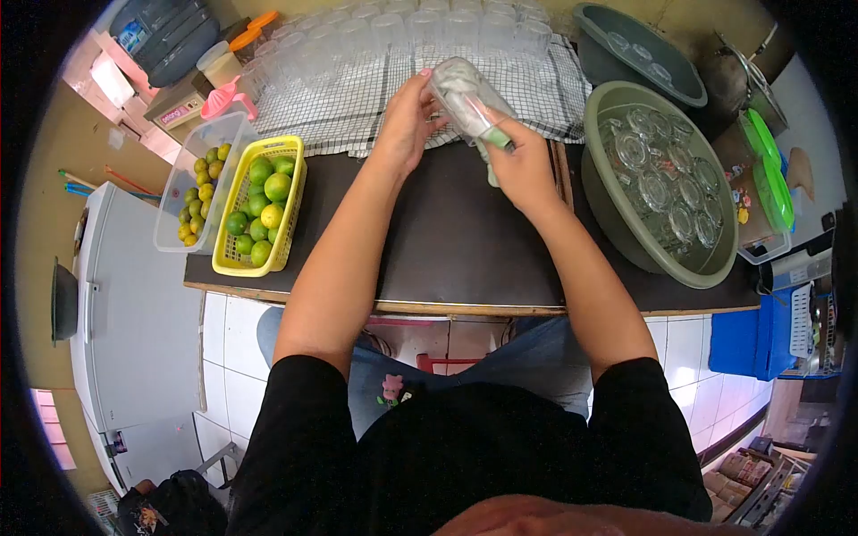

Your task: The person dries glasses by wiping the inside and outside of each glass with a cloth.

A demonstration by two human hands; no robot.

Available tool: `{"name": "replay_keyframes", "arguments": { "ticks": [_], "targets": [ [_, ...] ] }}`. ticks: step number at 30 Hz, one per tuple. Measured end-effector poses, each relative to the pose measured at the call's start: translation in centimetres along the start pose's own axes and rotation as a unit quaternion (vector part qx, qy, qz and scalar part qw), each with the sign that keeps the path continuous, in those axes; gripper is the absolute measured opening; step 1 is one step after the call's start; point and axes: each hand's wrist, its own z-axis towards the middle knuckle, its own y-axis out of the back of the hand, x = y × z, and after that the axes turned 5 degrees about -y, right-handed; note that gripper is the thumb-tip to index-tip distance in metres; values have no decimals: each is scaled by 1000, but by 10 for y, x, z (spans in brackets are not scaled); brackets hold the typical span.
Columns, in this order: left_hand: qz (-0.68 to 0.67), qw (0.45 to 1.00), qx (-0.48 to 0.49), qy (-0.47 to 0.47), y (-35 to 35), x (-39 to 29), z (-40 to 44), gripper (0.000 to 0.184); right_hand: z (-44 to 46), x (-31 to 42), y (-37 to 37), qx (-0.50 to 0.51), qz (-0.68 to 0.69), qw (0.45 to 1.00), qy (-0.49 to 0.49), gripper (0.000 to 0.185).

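Cloth (490,159) is gripped by the right hand (523,170) and bunched inside a glass (466,96) above the counter (474,232). The left hand (409,129) is spread beside it; contact is unclear. Rows of glasses (389,37) are already set on checked towels (357,112); others are left in the basin (626,239). Right fingertips are hidden.

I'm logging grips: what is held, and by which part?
A clear glass, cloth inside: left hand at its upper end, right hand at the lower.
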Motion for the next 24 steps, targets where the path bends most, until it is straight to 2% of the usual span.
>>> {"name": "replay_keyframes", "arguments": {
  "ticks": [1,2,4,6,8,9,11,12,13,14,15,16,18,19,21,22,23,24],
  "targets": [
    [0,1000,0,0,-5,-1,-4,57,3,-3,5,-14,-155,982,110,35],
    [-51,999,5,6,-12,1,-9,57,0,-6,5,-14,-155,982,111,35],
    [-117,993,3,-3,-19,5,-11,56,-5,-1,5,52,-219,973,54,39],
    [-125,992,21,-13,-21,3,-11,56,-7,-2,-2,31,-185,980,70,36],
    [-144,988,44,-29,-23,0,-14,56,-8,-9,-9,-35,-72,997,10,31],
    [-145,988,43,-29,-25,-2,-15,56,-8,-7,-12,-35,-72,997,10,31],
    [-158,985,38,-52,-30,-4,-18,56,-10,-1,-18,-33,48,997,-60,30],
    [-159,985,36,-52,-30,-3,-18,56,-10,2,-18,-31,48,997,-60,30],
    [-181,981,46,-46,-29,-2,-18,56,-10,6,-18,-21,177,970,-167,30],
    [-203,977,55,-41,-28,-2,-18,55,-9,10,-17,-12,302,915,-269,30],
    [-204,977,54,-42,-26,0,-16,55,-7,16,-11,7,366,874,-321,32],
    [-216,973,76,-41,-25,1,-14,56,-8,14,-6,8,366,874,-320,32],
    [-228,968,98,-38,-21,4,-11,56,-11,10,3,102,521,767,-360,30],
    [-227,969,94,-32,-20,5,-11,56,-11,10,3,101,522,766,-361,30],
    [-226,970,90,-25,-18,8,-11,56,-9,13,-1,64,424,834,-348,31],
    [-177,984,33,-4,-17,10,-9,57,-8,14,-4,20,390,853,-345,30],
    [-127,992,-23,16,-17,11,-8,58,-7,12,-8,19,391,854,-344,30],
    [-103,995,-12,1,-19,12,-8,66,-6,11,-11,3,277,927,-253,29]
  ]
}}
